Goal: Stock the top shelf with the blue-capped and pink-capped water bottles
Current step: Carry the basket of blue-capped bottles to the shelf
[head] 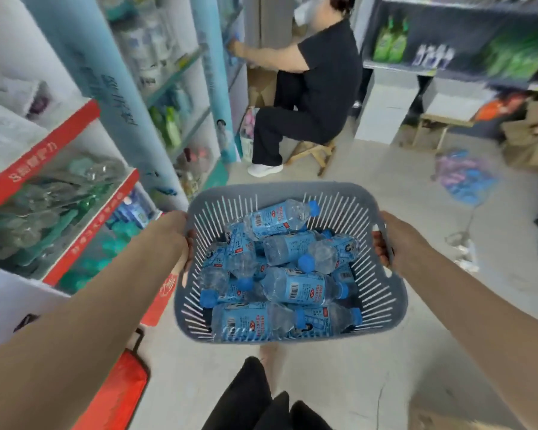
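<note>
I carry a grey slotted plastic basket [385, 293] in front of me at waist height. My left hand [176, 235] grips its left rim and my right hand [396, 240] grips the handle slot on its right rim. Inside lie several blue-capped water bottles [292, 287] with blue labels, piled on their sides. No pink-capped bottle shows in the basket. A white shelf unit with red edge strips [56, 144] stands at my left, holding clear and green bottles.
A person in dark clothes [311, 88] sits on a small wooden stool [314, 152] ahead, reaching into the left shelves. A bag of blue and pink items [465, 178] lies on the floor at right, cardboard boxes [531, 135] behind it. A red bag [118, 395] sits low left.
</note>
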`<state>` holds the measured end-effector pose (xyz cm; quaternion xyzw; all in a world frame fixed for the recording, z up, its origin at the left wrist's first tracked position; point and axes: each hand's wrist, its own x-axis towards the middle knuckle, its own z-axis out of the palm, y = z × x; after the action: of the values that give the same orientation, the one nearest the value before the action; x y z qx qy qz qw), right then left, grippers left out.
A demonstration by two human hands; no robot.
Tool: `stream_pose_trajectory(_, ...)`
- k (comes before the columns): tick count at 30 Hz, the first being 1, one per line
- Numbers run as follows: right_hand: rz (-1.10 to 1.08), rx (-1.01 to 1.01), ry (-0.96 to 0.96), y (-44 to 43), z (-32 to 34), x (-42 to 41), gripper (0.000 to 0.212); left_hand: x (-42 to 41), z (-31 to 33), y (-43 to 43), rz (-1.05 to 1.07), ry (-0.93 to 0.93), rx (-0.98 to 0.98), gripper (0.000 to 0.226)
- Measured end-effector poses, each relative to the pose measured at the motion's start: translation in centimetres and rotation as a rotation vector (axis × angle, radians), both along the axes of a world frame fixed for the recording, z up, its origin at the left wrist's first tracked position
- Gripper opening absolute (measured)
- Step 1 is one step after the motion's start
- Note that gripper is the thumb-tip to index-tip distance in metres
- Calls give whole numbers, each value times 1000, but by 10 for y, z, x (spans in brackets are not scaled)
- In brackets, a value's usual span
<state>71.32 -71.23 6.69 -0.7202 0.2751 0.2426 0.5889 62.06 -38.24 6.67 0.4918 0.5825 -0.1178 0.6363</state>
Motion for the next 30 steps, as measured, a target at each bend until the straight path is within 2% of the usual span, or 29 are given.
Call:
stream_pose_trajectory(2,-86,9,-3,-24,0,24,36,54,2,-20,-111,-18,17,39)
stream_pose_trajectory(5,-180,-9,6,-60,-5,63,35,123,8,-53,-221,58,22,43)
stream_pose_trajectory(12,-400,7,47,-150,-25,175,31,294,27,-141,-407,48,60,49)
stream_pose_trajectory(15,-427,-14,60,-188,-32,234,32,368,29,-178,-437,69,77,40)
stream_pose_trajectory(19,-442,-19,53,-231,-30,324,33,460,26,-223,-499,77,84,45)
stream_pose_trajectory(30,-446,-71,28,-310,-16,590,31,727,10,-298,-435,59,23,36)
